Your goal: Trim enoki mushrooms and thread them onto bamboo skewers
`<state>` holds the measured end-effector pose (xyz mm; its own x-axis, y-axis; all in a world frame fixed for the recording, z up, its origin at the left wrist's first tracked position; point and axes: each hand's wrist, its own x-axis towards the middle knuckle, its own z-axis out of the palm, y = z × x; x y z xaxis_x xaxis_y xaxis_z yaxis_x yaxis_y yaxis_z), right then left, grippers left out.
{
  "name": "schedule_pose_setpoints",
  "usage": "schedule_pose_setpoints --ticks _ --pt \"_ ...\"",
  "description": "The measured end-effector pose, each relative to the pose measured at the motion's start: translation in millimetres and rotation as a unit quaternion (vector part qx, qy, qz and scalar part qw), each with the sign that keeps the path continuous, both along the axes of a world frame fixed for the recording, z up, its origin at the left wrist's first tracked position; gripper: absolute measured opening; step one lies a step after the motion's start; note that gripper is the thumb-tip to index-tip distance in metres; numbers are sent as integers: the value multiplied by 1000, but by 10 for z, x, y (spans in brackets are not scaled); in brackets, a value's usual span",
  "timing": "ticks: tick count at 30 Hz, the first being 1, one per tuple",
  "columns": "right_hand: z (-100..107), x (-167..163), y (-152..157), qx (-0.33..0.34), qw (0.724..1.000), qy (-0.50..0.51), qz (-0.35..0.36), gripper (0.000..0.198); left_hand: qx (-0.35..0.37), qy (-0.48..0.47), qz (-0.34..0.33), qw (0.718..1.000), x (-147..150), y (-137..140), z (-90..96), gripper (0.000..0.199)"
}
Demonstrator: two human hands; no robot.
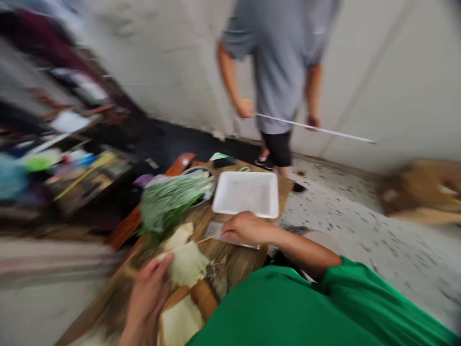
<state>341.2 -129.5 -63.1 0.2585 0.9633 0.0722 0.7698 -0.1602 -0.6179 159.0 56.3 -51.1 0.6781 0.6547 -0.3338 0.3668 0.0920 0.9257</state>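
My left hand [149,283] pinches the upper left edge of a pale, thin, ragged-edged sheet [190,265], which hangs over the table. A thin wooden skewer [206,239] runs from the sheet's upper right to my right hand [247,228], whose fingers are closed on its end. Whether the skewer pierces the sheet is too blurred to tell. Behind the sheet lies another pale piece [181,235]. Below, near my body, more pale sheets [182,322] sit beside a brown, box-like thing [203,294]. A clear plastic packet [215,230] lies under my right hand.
A white tray [219,204] stands beyond my right hand on the wooden table [247,262]. Leafy greens [169,199] lie to its left. A person in a grey shirt [279,62] stands opposite with a long white stick [334,133]. Cardboard boxes [425,185] sit at right.
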Motion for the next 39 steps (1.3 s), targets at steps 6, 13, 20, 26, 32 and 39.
schedule_pose_setpoints --ticks 6,13,20,26,32,39 --pt "-164 -2 353 73 993 80 48 25 -110 -73 55 990 -410 309 -80 45" --pt "56 -230 722 97 981 111 129 30 14 -130 56 990 -993 321 7 47" --pt "62 -558 1049 127 960 180 171 32 -99 -339 253 901 -1547 446 -394 44" --pt "74 -926 1165 121 943 237 201 32 -173 -436 296 832 -1736 259 -715 49" --pt "-117 -1156 1317 86 930 299 197 34 -213 -475 278 807 -1782 58 -724 59" --pt "-319 -1159 1465 81 927 325 170 40 -214 -412 249 850 -1815 -93 -750 48"
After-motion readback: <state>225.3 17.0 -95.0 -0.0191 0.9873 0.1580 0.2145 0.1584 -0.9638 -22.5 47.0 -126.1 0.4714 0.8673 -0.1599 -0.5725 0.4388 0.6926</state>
